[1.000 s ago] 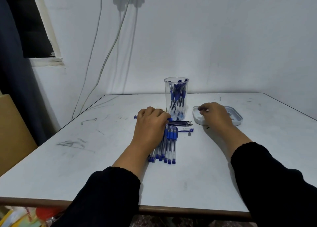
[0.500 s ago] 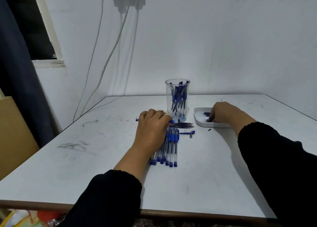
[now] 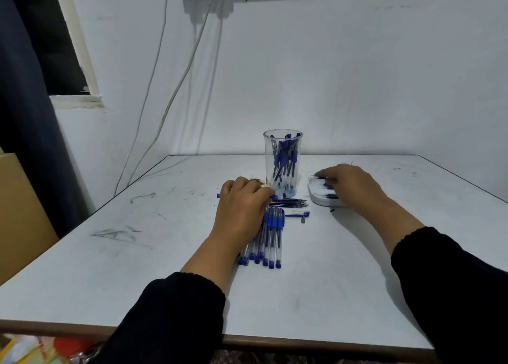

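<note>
The left hand (image 3: 242, 212) lies palm-down over the row of clear blue-capped ballpoint pens (image 3: 270, 240) at frame centre, hiding their far ends; whether its bent fingers grip one cannot be told. The right hand (image 3: 349, 187), centre right, covers the shallow white plastic tray (image 3: 319, 200) of small dark-blue parts, and its grasp is hidden too. Just above centre, a clear plastic cup (image 3: 283, 154) holds blue pens, and thin dark refills (image 3: 291, 202) lie before it on the white tabletop (image 3: 137, 267).

- table (image 3: 170, 256): smooth matt white laminate, scuffed with dark marks
- cup (image 3: 283, 146): clear glossy plastic
- pens (image 3: 270, 237): transparent plastic barrels, blue caps
- tray (image 3: 316, 197): white plastic, slight sheen
- sleeves (image 3: 176, 317): black matt knit cloth
</note>
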Action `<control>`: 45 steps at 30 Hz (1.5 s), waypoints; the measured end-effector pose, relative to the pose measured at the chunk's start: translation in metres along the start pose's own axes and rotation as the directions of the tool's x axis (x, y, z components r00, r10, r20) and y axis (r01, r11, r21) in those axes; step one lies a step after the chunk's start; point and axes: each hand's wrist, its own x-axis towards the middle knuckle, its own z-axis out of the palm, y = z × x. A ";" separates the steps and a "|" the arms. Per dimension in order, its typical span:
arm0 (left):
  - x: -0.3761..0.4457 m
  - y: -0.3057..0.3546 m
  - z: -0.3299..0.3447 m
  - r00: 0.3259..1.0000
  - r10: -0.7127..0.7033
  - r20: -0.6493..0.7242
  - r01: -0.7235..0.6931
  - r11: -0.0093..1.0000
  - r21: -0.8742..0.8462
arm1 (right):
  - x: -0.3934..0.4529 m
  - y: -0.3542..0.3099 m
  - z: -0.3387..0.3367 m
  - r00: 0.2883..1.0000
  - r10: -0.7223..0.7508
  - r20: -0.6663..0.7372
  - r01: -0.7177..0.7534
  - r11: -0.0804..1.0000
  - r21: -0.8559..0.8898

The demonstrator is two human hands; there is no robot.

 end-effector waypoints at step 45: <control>0.001 0.002 -0.006 1.000 0.005 0.016 -0.004 0.999 -0.035 | -0.040 -0.024 0.023 0.983 -0.173 -0.054 0.180 0.970 0.164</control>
